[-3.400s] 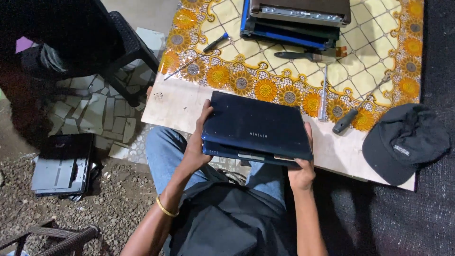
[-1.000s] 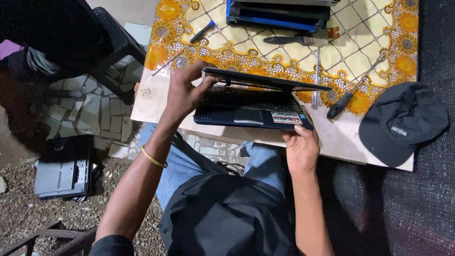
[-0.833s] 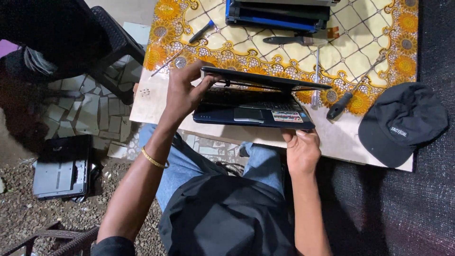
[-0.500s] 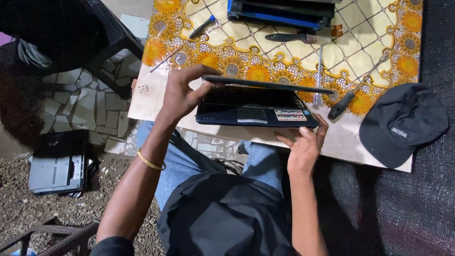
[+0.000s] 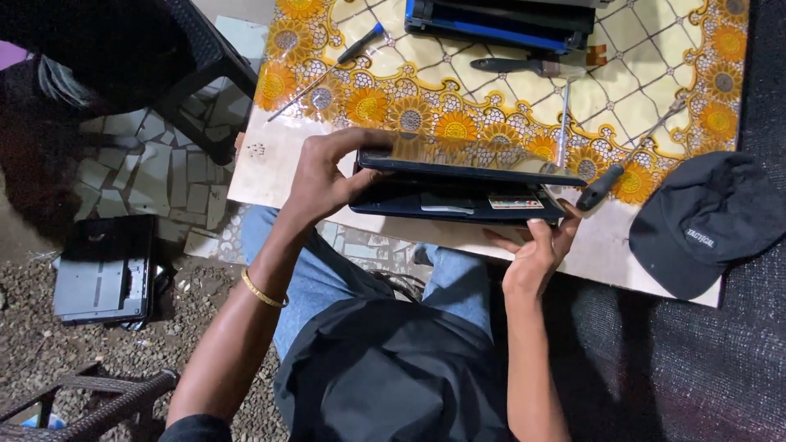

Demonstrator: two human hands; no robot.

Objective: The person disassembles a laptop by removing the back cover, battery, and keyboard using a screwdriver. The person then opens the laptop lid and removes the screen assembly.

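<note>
We have the laptop [image 5: 458, 192] on the near edge of the table [image 5: 270, 164], over our knees, and the lid is coming down. A second ago it stood wider, with more of the keyboard deck showing; now the lid hangs low over the base and only a thin wedge of deck is left in sight. A few seconds back the same machine was shut and held up in both hands, so we have opened it and are now nearly shut again.

Our left hand [image 5: 323, 176] has its fingers curled over the lid's left corner, thumb beneath, pinching that edge. Our right hand [image 5: 536, 250] stays at the front right corner of the base, fingers spread apart and pressed against it, steadying rather than gripping.

Beyond the laptop, the screwdrivers [image 5: 602, 184] lie untouched on the flowered cloth [image 5: 655, 82], the black cap [image 5: 708, 221] rests to the right, and another dark device [image 5: 499, 16] sits at the far edge.
</note>
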